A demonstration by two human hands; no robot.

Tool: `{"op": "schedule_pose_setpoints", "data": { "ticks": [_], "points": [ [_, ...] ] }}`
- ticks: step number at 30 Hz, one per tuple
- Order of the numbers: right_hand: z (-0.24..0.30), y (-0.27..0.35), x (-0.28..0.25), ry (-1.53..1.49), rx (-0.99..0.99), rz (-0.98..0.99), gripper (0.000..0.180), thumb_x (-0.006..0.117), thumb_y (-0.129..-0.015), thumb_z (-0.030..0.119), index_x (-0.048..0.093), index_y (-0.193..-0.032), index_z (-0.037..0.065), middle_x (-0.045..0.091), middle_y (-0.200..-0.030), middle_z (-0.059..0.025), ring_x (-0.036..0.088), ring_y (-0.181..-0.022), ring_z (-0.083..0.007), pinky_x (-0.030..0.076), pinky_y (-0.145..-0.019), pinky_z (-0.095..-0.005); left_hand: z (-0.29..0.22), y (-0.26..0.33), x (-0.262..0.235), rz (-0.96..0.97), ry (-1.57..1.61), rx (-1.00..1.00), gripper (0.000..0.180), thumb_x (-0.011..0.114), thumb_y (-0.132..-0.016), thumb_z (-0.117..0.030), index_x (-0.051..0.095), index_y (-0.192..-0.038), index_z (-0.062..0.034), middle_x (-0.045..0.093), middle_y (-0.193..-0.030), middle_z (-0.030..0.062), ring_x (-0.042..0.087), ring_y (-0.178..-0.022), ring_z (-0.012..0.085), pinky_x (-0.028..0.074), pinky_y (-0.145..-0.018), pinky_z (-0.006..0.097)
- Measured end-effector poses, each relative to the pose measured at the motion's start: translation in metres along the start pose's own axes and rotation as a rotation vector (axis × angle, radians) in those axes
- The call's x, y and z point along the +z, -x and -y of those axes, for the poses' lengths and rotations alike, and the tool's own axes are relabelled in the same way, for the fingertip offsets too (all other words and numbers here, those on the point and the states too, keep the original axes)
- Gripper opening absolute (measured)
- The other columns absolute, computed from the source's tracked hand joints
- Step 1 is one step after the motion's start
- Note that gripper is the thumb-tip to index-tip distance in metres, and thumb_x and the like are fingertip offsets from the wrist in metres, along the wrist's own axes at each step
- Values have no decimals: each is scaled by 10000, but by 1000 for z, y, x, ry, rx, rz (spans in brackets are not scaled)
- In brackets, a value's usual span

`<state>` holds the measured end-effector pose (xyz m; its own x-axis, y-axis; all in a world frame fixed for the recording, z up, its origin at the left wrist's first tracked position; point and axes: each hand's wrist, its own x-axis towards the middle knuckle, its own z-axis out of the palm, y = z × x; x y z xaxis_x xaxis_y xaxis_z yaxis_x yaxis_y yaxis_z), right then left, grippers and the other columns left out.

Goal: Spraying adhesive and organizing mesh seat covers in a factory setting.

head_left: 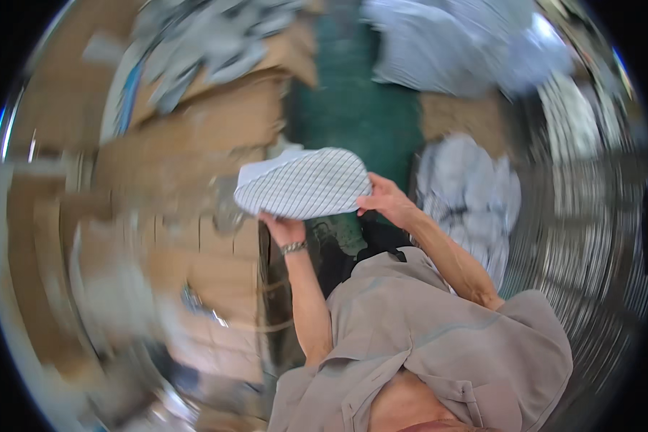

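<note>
Both my hands hold up a white, rounded, sole-shaped piece [306, 186] with dark crossing lines over its face. My left hand [284, 229], with a metal-band watch [294, 248] at the wrist, grips its lower left edge. Part of that hand's fingers is hidden behind the piece. At the right end, my right hand [387, 201] pinches the rim between thumb and fingers. A plain white part shows along the piece's left side; I cannot tell whether it is one layer or several.
Brown cardboard [201, 119] covers the surface on my left, with a pile of grey flat pieces [223, 43] at its far end. White sacks [453, 47] lie far right. A bundle of whitish pieces [468, 194] is beside my right arm. Green floor [345, 101] runs between.
</note>
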<state>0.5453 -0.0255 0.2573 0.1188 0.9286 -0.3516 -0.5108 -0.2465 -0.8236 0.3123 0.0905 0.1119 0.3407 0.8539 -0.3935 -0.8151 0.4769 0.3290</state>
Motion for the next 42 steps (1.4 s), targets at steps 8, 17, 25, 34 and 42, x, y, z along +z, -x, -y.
{"op": "schedule_pose_setpoints", "data": {
  "ticks": [8,17,25,34,42],
  "points": [
    [-116,88,47,-405,-167,-409,504,719,-889,423,606,-1214,55,667,-1127,-34,633,-985,-141,550,-804,-316,-27,-26,-18,150,-579,-409,861,613,-889,-587,308,-1508,-73,401,-1525,116,405,-1380,328,336,-1141,506],
    [-182,229,59,-507,-225,-756,418,706,-904,412,671,-1048,22,693,-946,-38,655,-805,-143,561,-664,-301,25,80,-46,237,-646,-710,1000,546,-811,-745,299,-1510,-74,355,-1549,134,383,-1391,340,344,-1140,514],
    [-228,296,25,-448,-160,-758,309,645,-945,339,659,-1072,57,691,-998,-38,660,-887,-152,560,-741,-344,42,179,-38,23,-600,-468,789,368,-953,-679,410,-1464,-79,472,-1477,111,449,-1347,317,366,-1120,494],
    [-188,295,3,-534,-202,-164,453,557,-999,367,551,-1308,36,608,-1321,-64,590,-1173,-181,475,-947,-360,-14,299,15,-74,-680,310,511,522,-1016,-295,406,-1432,-22,560,-1346,117,520,-1262,253,448,-1040,433],
    [-125,136,206,-158,0,195,965,442,-919,700,232,-1474,-62,506,-1361,-227,548,-1182,-341,485,-982,-485,-121,370,42,-144,-804,913,232,552,-1010,-283,572,-1098,-70,637,-888,15,585,-752,95,480,-640,247]
  ]
}}
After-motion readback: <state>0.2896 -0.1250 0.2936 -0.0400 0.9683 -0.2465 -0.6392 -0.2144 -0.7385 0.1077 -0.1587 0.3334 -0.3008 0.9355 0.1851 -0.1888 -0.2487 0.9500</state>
